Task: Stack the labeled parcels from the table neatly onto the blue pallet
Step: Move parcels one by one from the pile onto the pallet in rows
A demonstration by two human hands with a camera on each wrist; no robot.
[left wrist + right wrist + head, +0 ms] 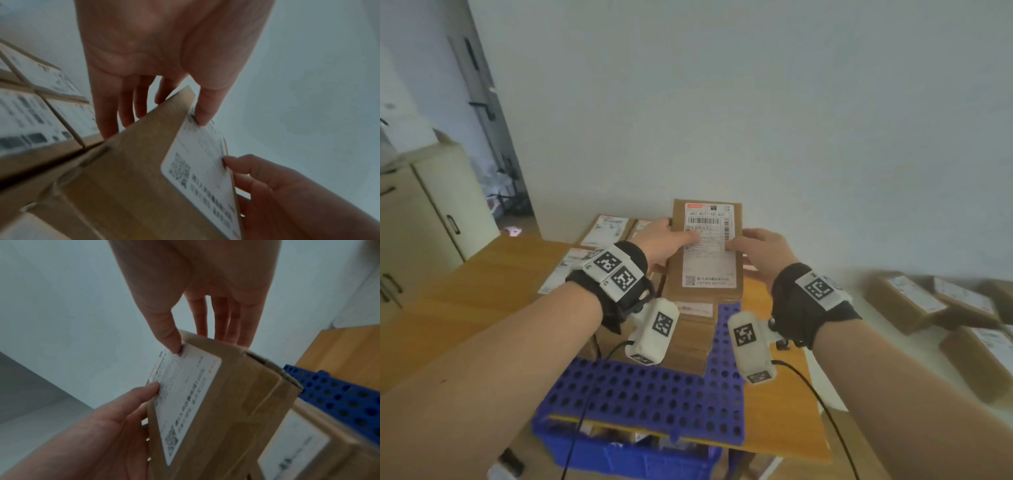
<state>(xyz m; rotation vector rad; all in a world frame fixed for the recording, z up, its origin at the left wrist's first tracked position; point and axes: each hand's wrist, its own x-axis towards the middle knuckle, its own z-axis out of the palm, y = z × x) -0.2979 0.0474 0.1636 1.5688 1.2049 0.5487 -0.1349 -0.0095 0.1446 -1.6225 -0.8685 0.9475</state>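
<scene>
Above the blue pallet, labelled parcel pinched between left hand and right hand

Both bare forearms reach forward, each wrist wrapped in a black strap carrying white marker blocks. The left hand grips the parcel from its left edge, thumb on the label face, fingers behind. The right hand mirrors it on the right edge.

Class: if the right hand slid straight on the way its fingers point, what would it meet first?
Nothing solid nearby, probably: the right hand grips the labelled brown cardboard parcel, fingers pointing toward the pale wall; depth unclear.
</scene>
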